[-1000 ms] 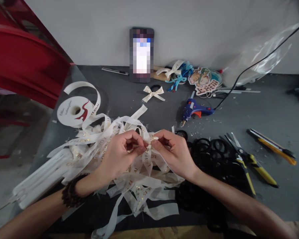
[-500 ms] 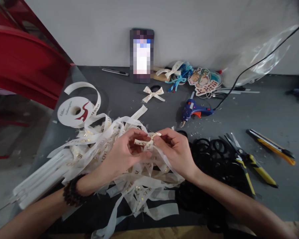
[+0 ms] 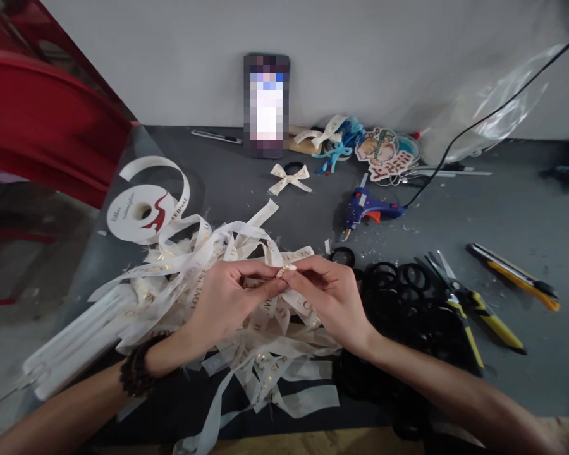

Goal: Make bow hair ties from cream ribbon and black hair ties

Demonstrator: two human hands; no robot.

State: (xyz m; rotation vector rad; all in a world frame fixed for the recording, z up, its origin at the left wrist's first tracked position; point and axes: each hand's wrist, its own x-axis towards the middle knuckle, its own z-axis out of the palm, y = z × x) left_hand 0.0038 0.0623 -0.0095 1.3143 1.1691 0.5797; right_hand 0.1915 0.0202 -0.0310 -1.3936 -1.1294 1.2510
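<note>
Between my two hands, above the ribbon pile, is a white ribbon (image 3: 287,270) with gold print, folded at the fingertips. My left hand (image 3: 232,294) pinches it from the left, thumb against fingers. From the right, my right hand (image 3: 329,291) pinches the same piece, its thumb and forefinger meeting my left fingertips. Most of the fold is hidden by the fingers. Under my hands spreads a tangled pile of cut white ribbons (image 3: 265,379). A finished-looking ribbon bow (image 3: 289,179) with a black hair tie lies farther back.
A ribbon spool (image 3: 121,218) and a white power strip (image 3: 76,341) are at left. A phone (image 3: 265,104) leans on the wall. To the right are a blue glue gun (image 3: 372,207) with its cord, black hair ties (image 3: 408,316), scissors (image 3: 497,322) and a yellow cutter (image 3: 516,278).
My hands have come closer together, and the ribbon ends that stuck out are now mostly covered by my fingers. The things on the table stay put.
</note>
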